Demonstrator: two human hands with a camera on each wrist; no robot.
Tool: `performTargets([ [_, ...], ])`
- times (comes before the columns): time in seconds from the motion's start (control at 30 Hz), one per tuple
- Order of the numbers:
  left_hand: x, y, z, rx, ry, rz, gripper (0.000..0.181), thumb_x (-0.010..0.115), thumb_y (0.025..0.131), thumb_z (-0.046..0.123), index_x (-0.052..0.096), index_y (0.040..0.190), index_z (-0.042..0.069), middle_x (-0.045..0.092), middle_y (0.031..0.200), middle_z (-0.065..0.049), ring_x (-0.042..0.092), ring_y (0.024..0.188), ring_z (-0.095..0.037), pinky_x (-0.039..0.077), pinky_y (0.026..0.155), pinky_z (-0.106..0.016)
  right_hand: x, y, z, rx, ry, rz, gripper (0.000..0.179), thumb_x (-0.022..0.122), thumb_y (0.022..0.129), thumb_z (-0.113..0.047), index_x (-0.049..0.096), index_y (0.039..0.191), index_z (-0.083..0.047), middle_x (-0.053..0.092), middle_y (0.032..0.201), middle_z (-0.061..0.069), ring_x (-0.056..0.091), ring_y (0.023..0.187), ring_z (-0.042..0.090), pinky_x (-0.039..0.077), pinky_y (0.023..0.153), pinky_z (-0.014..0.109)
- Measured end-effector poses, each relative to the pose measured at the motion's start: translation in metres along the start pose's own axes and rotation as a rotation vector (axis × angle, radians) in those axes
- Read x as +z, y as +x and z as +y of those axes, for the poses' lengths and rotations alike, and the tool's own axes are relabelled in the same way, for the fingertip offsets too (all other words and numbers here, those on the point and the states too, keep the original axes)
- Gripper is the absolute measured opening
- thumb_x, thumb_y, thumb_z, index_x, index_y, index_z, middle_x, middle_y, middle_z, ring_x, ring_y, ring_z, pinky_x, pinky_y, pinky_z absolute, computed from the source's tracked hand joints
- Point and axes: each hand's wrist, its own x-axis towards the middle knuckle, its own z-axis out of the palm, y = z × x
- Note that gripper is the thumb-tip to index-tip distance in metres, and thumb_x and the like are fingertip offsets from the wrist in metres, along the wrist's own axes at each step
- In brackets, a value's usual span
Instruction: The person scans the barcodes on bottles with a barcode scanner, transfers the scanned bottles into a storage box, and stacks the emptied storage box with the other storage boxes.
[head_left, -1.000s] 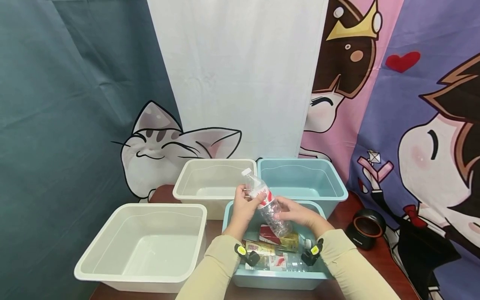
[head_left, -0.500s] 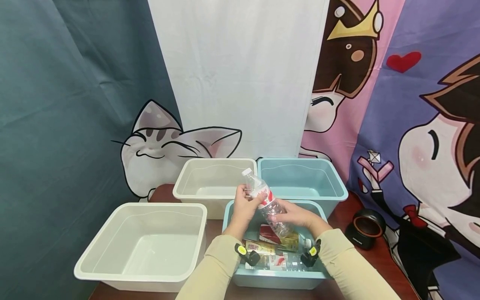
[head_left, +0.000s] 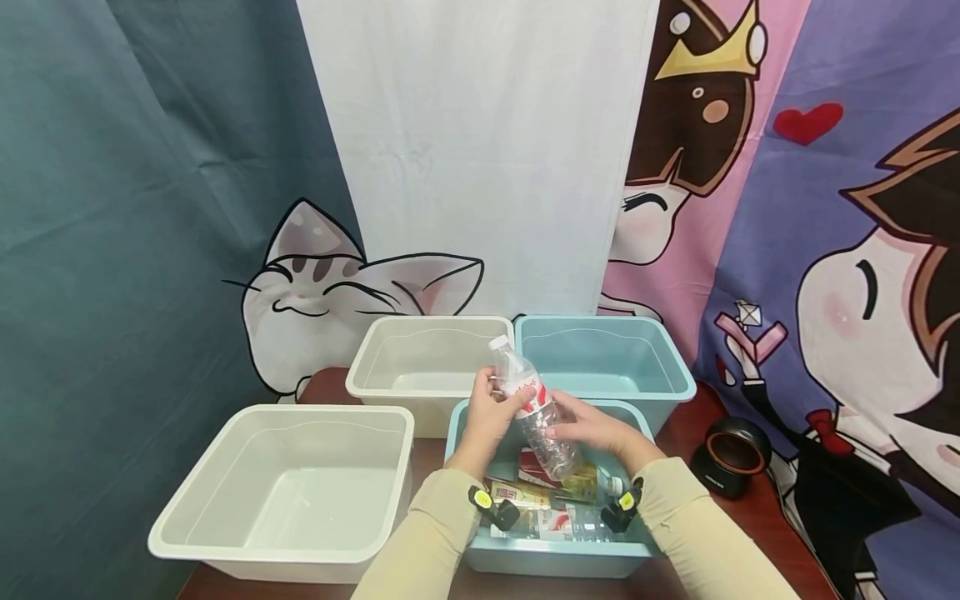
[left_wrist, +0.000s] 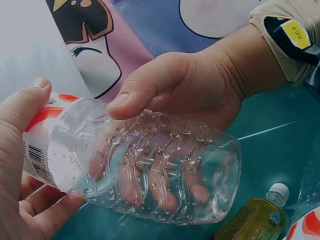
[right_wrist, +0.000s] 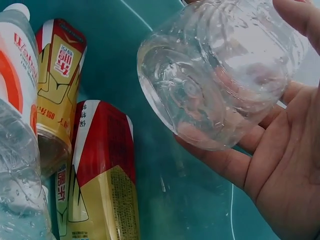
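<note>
A clear plastic bottle (head_left: 546,437) with a white cap and a red-and-white label is held tilted above the front blue bin (head_left: 562,561), cap pointing up and away. My left hand (head_left: 489,418) grips it around the label, thumb on the near side. Lower down, my right hand (head_left: 596,427) holds the ribbed body, and in the left wrist view its fingers (left_wrist: 162,185) show through the plastic. Droplets dot the bottle wall. Inside the bin lie a red-and-yellow labelled bottle (right_wrist: 105,170), another yellow-labelled bottle (right_wrist: 61,75) and a second clear bottle (right_wrist: 17,165).
To the left on the brown table (head_left: 429,467) stands a large white bin (head_left: 281,556). Behind are a smaller white bin (head_left: 427,395) and a second blue bin (head_left: 607,397). A black round device (head_left: 731,457) sits at the right. Printed curtains hang behind.
The bottle has turned slightly more upright in my hands, its cap shifting a little right and its base a little left. Both hands keep nearly the same place.
</note>
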Motion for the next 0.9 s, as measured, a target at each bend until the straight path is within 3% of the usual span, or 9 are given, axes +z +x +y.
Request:
performTargets([
  [0.3, 0.0006, -0.0013, 0.0003, 0.0, 0.004, -0.017, 0.062, 0.084, 0.083, 0.026, 0.047, 0.131, 0.01, 0.061, 0.113, -0.01, 0.064, 0.094, -0.019, 0.056, 0.077, -0.032, -0.0005, -0.0005, -0.0012, 0.026, 0.02, -0.003, 0.077, 0.067, 0.092, -0.027, 0.027, 0.156, -0.011, 0.057, 0.134, 0.019, 0.06, 0.117, 0.031, 0.053, 0.097, 0.045],
  [0.67, 0.0004, -0.0005, 0.0, -0.016, 0.02, -0.013, 0.064, 0.084, 0.082, 0.027, 0.047, 0.131, 0.007, 0.061, 0.112, -0.011, 0.062, 0.092, -0.019, 0.056, 0.076, -0.031, -0.0014, -0.0014, -0.0026, 0.013, 0.022, -0.001, 0.077, 0.066, 0.092, -0.026, 0.027, 0.157, -0.011, 0.056, 0.134, 0.021, 0.061, 0.115, 0.032, 0.054, 0.095, 0.045],
  [0.9, 0.0022, 0.0027, -0.0002, -0.068, -0.056, -0.029, 0.06, 0.078, 0.088, 0.026, 0.046, 0.135, 0.005, 0.063, 0.112, -0.013, 0.063, 0.094, -0.018, 0.056, 0.077, -0.03, -0.0058, 0.0009, -0.0012, 0.022, 0.039, -0.002, 0.073, 0.065, 0.092, -0.026, 0.03, 0.154, -0.009, 0.059, 0.129, 0.02, 0.064, 0.11, 0.032, 0.057, 0.09, 0.046],
])
